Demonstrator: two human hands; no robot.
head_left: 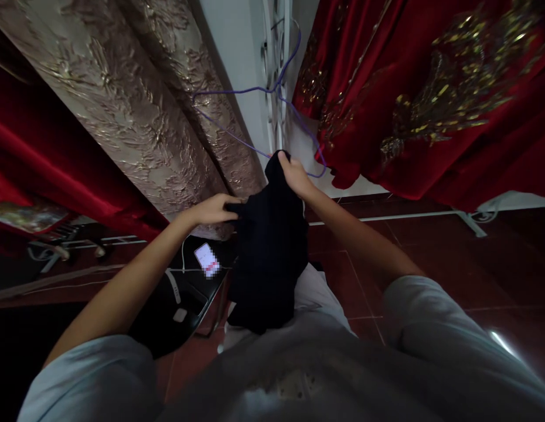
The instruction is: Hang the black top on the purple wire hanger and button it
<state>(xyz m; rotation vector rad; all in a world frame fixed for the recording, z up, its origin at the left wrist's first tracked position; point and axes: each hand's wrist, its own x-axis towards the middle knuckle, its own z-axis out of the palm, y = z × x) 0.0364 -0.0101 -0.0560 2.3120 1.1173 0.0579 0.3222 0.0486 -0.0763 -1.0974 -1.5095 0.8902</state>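
Observation:
A black garment [272, 246] hangs in front of my body, bunched at its upper end; its exact kind I cannot make out. My left hand [217, 209] is closed on its left edge, the cloth pinched between the fingers. Higher up and to the right, my right hand [294, 174] grips the top of the cloth with the thumb on the near side. Just beyond that hand is a purple wire hanger [241, 91], tilted. Its lower bar passes behind the cloth and my right hand, so whether my fingers touch it is hidden.
A beige embossed curtain [136, 105] hangs at left, and red cloth with gold sequins [452, 88] at right. White metal rack bars [273, 76] stand ahead. A lit phone [206, 258] lies on a black seat [197, 299] by my left side. Red tiles [356, 281] cover the floor.

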